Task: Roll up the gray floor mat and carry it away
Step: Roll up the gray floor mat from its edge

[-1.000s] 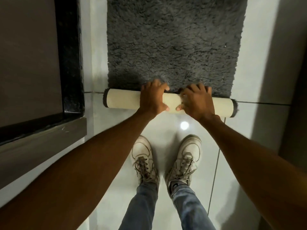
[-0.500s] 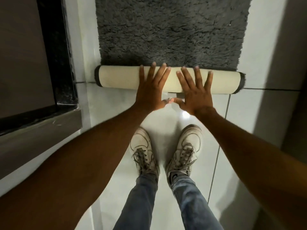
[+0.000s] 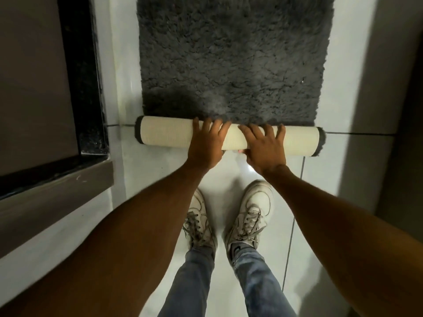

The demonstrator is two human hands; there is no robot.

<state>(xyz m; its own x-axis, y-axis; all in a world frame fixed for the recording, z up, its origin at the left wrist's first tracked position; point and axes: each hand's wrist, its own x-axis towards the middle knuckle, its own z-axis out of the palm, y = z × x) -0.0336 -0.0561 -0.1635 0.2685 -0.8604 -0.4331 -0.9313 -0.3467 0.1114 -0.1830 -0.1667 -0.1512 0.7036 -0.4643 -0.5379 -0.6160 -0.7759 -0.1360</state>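
Note:
The gray shaggy floor mat [image 3: 235,60] lies flat on the white tiles and runs off the top of the view. Its near end is wound into a roll [image 3: 164,131] with the cream backing facing out. My left hand [image 3: 206,143] rests over the middle of the roll, fingers curved across its top. My right hand [image 3: 263,147] sits beside it on the roll, fingers spread and bent over the far side. Both hands grip the roll, and my thumbs are hidden under it.
A dark-framed door or panel [image 3: 84,88] with a raised sill [image 3: 57,191] stands at the left. A wall [image 3: 389,110] runs along the right. My two white sneakers [image 3: 229,216] stand on glossy white floor tiles [image 3: 332,179] just behind the roll.
Half a second ago my hands lay flat with straight fingers on the roll. Now the fingers curl over its top, and the roll has grown thicker than one second ago.

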